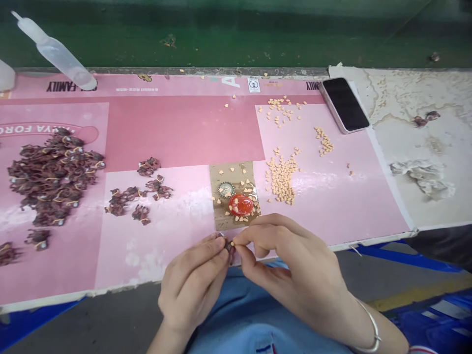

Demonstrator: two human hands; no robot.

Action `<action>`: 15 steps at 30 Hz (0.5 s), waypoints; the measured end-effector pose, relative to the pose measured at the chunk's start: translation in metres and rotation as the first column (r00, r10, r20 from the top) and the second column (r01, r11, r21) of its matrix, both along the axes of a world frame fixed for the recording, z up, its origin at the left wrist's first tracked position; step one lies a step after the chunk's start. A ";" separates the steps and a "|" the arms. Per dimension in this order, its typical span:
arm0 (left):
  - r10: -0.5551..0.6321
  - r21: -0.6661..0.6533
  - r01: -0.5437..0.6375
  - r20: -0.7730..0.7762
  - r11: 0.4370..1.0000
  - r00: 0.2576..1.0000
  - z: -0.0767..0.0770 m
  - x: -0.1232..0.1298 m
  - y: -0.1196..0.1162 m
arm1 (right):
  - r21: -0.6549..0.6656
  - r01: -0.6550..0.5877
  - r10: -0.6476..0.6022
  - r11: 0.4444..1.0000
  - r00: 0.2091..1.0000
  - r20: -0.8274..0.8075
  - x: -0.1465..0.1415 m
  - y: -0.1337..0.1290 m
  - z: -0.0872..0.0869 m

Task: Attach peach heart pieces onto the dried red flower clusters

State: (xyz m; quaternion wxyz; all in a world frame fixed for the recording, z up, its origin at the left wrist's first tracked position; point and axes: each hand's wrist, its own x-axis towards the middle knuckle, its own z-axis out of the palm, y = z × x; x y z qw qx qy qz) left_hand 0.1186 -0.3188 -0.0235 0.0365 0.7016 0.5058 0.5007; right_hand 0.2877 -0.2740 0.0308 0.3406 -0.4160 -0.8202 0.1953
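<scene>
- The left hand [191, 281] holds a small dark brown piece [230, 247] just above the blue lap, its fingers pressed together with their tips on the piece.
- The right hand [291, 263] pinches a tiny cream heart [232, 243] between thumb and forefinger, touching the piece; a silver bangle [368, 328] circles its wrist.
- Ahead, a red dome [241, 204] ringed with cream hearts and a bottle cap [226, 189] sit on a brown square [232, 194].
- To the left lie dark brown clusters [51, 177]; to the right, a heap of cream hearts [280, 177].
- Farthest, a phone [344, 104] lies on the pink printed board [184, 132].
</scene>
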 end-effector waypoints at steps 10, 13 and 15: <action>-0.043 -0.002 0.043 -0.110 0.999 0.993 0.000 -0.007 0.004 | -0.218 -0.027 -0.001 0.975 0.992 -0.129 0.020 -0.001 0.002; -0.054 -0.054 0.047 -0.127 0.997 0.990 0.001 -0.015 0.009 | -0.194 0.231 -0.256 0.953 0.960 -0.117 0.050 0.008 -0.009; -0.054 -0.098 0.044 -0.111 0.994 0.992 0.001 -0.029 0.007 | -0.146 0.393 -0.405 0.908 0.911 -0.071 0.074 0.014 -0.020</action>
